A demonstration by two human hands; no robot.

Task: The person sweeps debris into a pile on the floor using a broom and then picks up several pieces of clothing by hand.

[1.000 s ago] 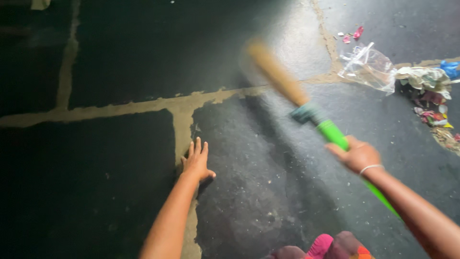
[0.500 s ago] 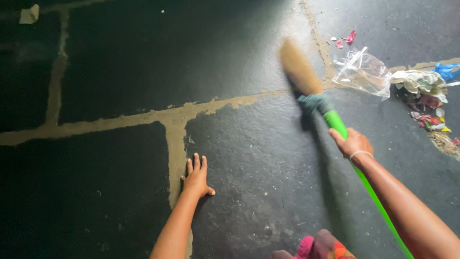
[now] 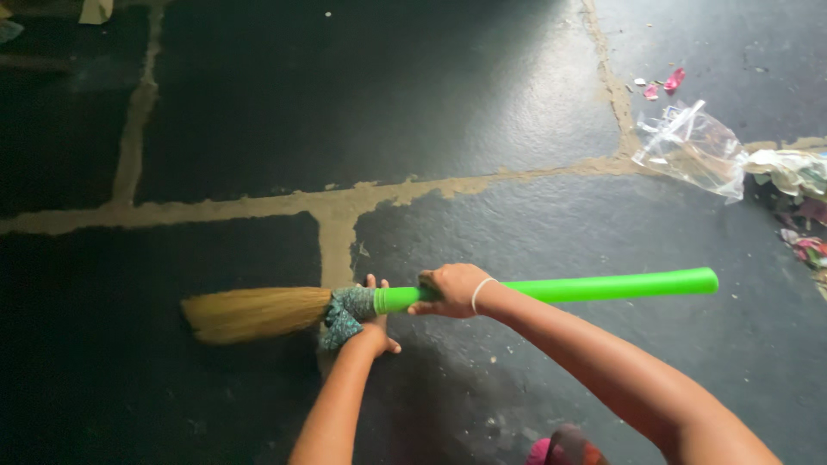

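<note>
My right hand [image 3: 450,288] grips a broom by its bright green handle [image 3: 603,287], which lies level across the view. The straw bristle head [image 3: 254,313] points left, low over the dark stone floor, bound to the handle by a dark green cloth wrap [image 3: 346,313]. My left hand [image 3: 372,331] rests flat on the floor just under the wrap, fingers spread, partly hidden by the broom. A thin white band circles my right wrist.
The floor is dark stone slabs with sandy mortar joints [image 3: 336,207]. A pile of litter lies at the right: a clear plastic bag [image 3: 689,146], crumpled paper [image 3: 792,170], pink scraps [image 3: 672,80]. A paper scrap [image 3: 95,10] sits far left. Pink cloth [image 3: 560,448] shows below.
My right hand swung the broom from pointing up toward the litter across to the left, so the bristles now lie left of my left hand. The left hand stayed planted on the floor.
</note>
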